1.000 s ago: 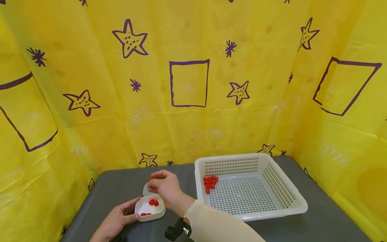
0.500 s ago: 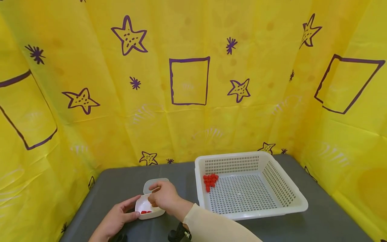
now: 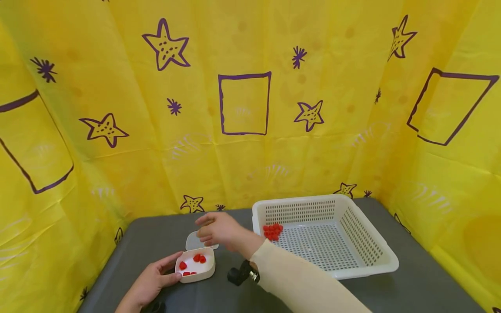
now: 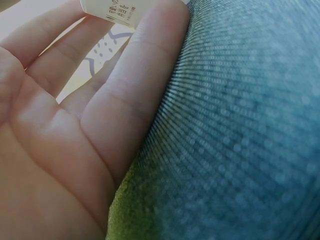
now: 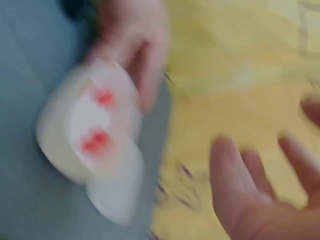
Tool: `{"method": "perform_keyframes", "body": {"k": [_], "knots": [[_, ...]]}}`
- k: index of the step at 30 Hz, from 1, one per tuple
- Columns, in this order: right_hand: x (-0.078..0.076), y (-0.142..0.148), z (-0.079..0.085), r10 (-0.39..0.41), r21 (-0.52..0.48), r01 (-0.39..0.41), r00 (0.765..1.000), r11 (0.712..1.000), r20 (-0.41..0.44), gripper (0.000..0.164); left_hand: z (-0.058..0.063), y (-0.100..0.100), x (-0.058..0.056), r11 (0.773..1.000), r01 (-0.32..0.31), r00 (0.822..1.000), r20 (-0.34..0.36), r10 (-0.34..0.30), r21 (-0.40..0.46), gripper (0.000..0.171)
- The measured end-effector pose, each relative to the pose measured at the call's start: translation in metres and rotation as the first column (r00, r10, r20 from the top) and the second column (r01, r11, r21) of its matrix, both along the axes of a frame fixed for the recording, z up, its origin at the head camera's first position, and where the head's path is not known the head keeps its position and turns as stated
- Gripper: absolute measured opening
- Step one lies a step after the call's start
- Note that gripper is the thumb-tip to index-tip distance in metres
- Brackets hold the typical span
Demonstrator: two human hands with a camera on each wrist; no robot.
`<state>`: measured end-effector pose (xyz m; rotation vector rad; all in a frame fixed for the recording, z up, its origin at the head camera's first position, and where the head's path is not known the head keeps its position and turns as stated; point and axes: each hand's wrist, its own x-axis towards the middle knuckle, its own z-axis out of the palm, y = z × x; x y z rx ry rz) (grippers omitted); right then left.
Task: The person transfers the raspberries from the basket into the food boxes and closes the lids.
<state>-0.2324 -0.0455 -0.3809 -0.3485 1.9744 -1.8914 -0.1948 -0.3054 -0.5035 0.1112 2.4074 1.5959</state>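
Observation:
A small white lunch box with a printed label stands on the grey table, its lid lying behind it. Inside are several small red berry-like pieces. My left hand holds the box's left side between thumb and fingers; in the left wrist view the fingers reach the box wall. Above the lid, partly hiding it, hovers my right hand with loose fingers and nothing in them. The right wrist view, blurred, shows that hand spread apart from the box.
To the right stands a large white slotted basket, with a cluster of red pieces in its left back corner. My right sleeve crosses in front of its near left corner. A yellow patterned curtain hangs round the table.
Over the lid, my right hand held a red piece; it dipped into the box and rose out without it. Another piece now lies at the box's left side. The left hand has stayed put.

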Motion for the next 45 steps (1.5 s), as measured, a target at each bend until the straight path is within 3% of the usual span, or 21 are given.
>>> {"method": "perform_keyframes", "body": {"k": [5,9,15,19,23,34,37,43,45], "knots": [[-0.036,0.065,0.041,0.207,0.013,-0.207,0.978,0.978,-0.027,0.038,0.001,0.001,0.001,0.999,-0.027,0.999,0.020,0.028,-0.017,0.072],[-0.060,0.119,0.048,0.231,0.040,-0.230,0.972,0.972,-0.036,0.042,0.001,0.001,0.000,0.999,-0.034,0.999,0.024,0.035,-0.023,0.072],[-0.078,0.180,0.019,0.157,0.137,-0.156,0.988,0.978,0.002,0.046,0.002,0.003,-0.001,0.998,-0.050,0.998,0.026,0.051,-0.035,0.072],[-0.081,0.203,-0.010,0.125,0.264,-0.127,0.992,0.956,0.027,0.047,0.002,0.003,0.000,0.997,-0.057,0.998,0.015,0.057,-0.048,0.072],[-0.081,0.216,-0.031,0.111,0.405,-0.110,0.994,0.908,0.020,0.044,0.002,0.003,-0.001,0.998,-0.041,0.999,-0.002,0.041,-0.037,0.072],[-0.083,0.210,-0.057,0.209,0.637,-0.124,0.976,0.761,-0.060,0.036,0.000,0.002,0.001,0.999,-0.027,1.000,-0.004,0.027,-0.017,0.071],[-0.084,0.209,-0.061,0.226,0.672,-0.107,0.970,0.733,-0.093,0.033,0.000,0.001,0.001,0.999,-0.035,0.999,0.008,0.035,-0.010,0.071],[-0.085,0.212,-0.062,0.222,0.698,-0.088,0.970,0.711,-0.104,0.030,-0.001,0.001,0.000,1.000,-0.024,1.000,0.005,0.024,0.003,0.071],[-0.086,0.212,-0.064,0.225,0.734,-0.068,0.967,0.676,-0.118,0.030,-0.001,0.001,0.000,1.000,-0.019,1.000,0.000,0.019,0.003,0.071]]}}
